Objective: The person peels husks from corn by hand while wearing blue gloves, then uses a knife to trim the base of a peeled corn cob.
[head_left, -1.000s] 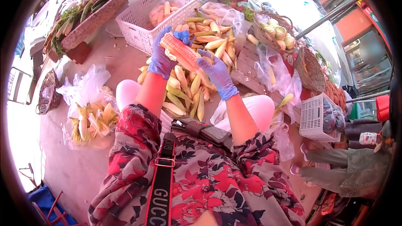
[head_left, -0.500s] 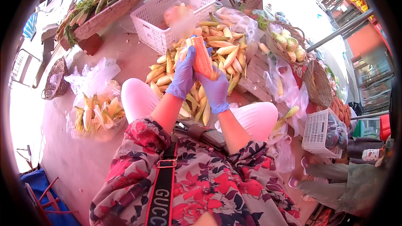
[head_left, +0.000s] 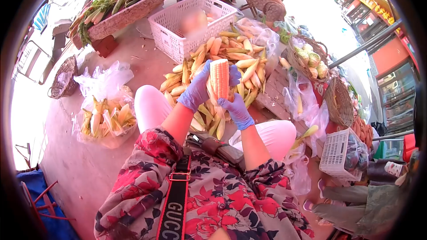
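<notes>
An ear of corn (head_left: 219, 76), pale yellow with its kernels bare, stands nearly upright before me. My left hand (head_left: 196, 92), in a blue-violet glove, wraps round its left side, and gloved fingers show past its right edge. Lower down, my right hand (head_left: 239, 112), gloved alike, closes at the cob's base, where some husk (head_left: 212, 94) hangs. Its fingertips are partly hidden. Behind and below both hands lies a heap of corn in husks (head_left: 247, 64). A white plastic crate (head_left: 171, 44) holding pale ears stands beyond the heap, partly blurred.
At left, a plastic bag (head_left: 109, 80) lies by a pile of husks (head_left: 106, 118) and a wicker basket (head_left: 65, 80). A stone trough (head_left: 120, 22) bears vegetables. Cabbages (head_left: 313, 58) fill a basket at right, near a white crate (head_left: 334, 153). People sit or stand nearby.
The ear has turned from a leftward tilt to nearly upright and sits lower in view. My right hand has shifted right and down at its base. My left hand keeps its hold.
</notes>
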Demonstrator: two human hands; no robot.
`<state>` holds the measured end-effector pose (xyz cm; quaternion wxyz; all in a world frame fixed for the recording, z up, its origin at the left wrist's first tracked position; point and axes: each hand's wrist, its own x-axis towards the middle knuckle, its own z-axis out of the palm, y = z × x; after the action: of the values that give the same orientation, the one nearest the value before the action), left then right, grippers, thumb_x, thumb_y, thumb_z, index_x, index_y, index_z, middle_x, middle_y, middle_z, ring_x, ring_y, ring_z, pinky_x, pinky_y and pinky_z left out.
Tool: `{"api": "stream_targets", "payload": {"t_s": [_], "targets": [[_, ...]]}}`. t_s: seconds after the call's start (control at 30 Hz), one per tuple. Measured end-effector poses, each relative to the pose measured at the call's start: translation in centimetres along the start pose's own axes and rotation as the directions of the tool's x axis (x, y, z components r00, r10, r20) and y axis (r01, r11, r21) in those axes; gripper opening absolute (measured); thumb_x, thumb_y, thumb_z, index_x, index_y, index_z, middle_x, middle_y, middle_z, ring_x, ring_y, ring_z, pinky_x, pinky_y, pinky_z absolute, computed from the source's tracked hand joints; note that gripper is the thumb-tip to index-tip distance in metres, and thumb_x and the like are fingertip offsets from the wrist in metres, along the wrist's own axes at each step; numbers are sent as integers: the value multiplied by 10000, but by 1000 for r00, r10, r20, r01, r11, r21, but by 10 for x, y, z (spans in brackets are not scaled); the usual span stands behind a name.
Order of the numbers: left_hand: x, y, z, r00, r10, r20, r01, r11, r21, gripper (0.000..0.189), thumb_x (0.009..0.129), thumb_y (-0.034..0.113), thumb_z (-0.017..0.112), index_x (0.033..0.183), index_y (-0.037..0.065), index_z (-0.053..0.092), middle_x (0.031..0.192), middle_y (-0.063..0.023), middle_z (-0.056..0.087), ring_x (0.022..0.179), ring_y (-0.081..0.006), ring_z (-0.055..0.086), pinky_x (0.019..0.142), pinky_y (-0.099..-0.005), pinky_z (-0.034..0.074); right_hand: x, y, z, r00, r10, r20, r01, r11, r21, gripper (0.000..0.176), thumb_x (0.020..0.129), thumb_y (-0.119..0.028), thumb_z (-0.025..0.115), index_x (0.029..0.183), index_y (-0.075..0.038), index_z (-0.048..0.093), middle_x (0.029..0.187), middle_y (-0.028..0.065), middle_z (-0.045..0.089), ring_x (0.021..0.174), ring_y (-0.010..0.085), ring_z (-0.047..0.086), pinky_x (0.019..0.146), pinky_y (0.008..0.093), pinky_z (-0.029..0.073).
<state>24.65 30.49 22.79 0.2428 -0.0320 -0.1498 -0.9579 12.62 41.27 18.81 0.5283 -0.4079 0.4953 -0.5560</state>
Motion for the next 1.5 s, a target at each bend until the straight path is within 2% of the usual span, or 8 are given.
{"api": "stream_targets", "payload": {"t_s": [0.27, 0.4, 0.53, 0.57, 0.77, 1.0, 1.2, 1.5], "targets": [[21, -12, -26, 757, 536, -373, -161, 707, 689, 327, 939, 280, 474, 1052, -4, 590, 952, -89, 642, 810, -159, 618, 701, -281, 520, 7, -15, 39, 921, -291, -258, 253, 953, -169, 380, 815, -150, 664, 1135, 10, 534, 1031, 40, 598, 911, 93, 556, 802, 230, 451], [21, -22, -14, 740, 514, -434, -157, 759, 632, 244, 907, 232, 504, 961, 19, 611, 858, -41, 638, 704, -116, 591, 631, -251, 482, 15, 10, 29, 936, -263, -235, 288, 955, 77, 341, 833, -109, 645, 1137, -1, 535, 1025, 41, 605, 900, 94, 565, 804, 229, 460], [9, -23, 4, 893, 444, -71, -212, 554, 805, 334, 929, 281, 465, 1116, 24, 567, 1028, -71, 607, 908, -119, 571, 798, -268, 463, 15, 17, 9, 935, -232, -268, 258, 964, 65, 269, 825, -96, 632, 1073, -9, 572, 972, 19, 614, 858, 83, 563, 755, 222, 459], [15, -21, 0, 863, 474, 174, -302, 208, 930, 346, 932, 298, 474, 1122, 20, 557, 1062, -70, 587, 986, -112, 537, 859, -272, 437, 14, 18, 5, 931, -264, -252, 272, 962, -3, 258, 823, -113, 626, 1054, -9, 576, 955, 15, 611, 843, 79, 556, 743, 222, 454], [14, -26, -4, 931, 282, -231, -35, 699, 714, 244, 907, 231, 537, 1012, 20, 600, 927, -42, 620, 817, -100, 570, 729, -246, 474, 7, 9, 0, 914, -318, -251, 290, 946, -146, 259, 827, -204, 572, 992, -4, 578, 876, -3, 580, 770, 66, 511, 693, 224, 430], [22, -48, -8, 772, 587, -241, -264, 643, 719, 208, 918, 195, 522, 976, 6, 588, 942, -54, 625, 825, -115, 579, 753, -253, 474, 13, 13, 13, 805, -507, -309, 483, 862, -156, 334, 872, -239, 582, 1113, -18, 508, 989, 13, 547, 844, 74, 500, 733, 218, 424], [12, -45, 30, 923, 385, -22, -230, 596, 769, 349, 914, 225, 534, 1188, 10, 529, 1177, -78, 556, 1051, -134, 517, 930, -286, 404, 11, 11, 0, 844, -420, -332, 466, 882, 69, 333, 910, -191, 547, 1188, -30, 456, 1078, 42, 544, 972, 110, 519, 843, 248, 432], [23, -54, 11, 790, 543, -285, -300, 747, 592, 191, 923, 161, 507, 987, 2, 590, 914, -64, 635, 798, -125, 595, 736, -254, 494, 3, 0, 25, 728, -520, -447, 563, 826, -44, 366, 903, -197, 532, 1207, -17, 438, 1119, 58, 527, 1004, 124, 507, 863, 262, 417]]}}
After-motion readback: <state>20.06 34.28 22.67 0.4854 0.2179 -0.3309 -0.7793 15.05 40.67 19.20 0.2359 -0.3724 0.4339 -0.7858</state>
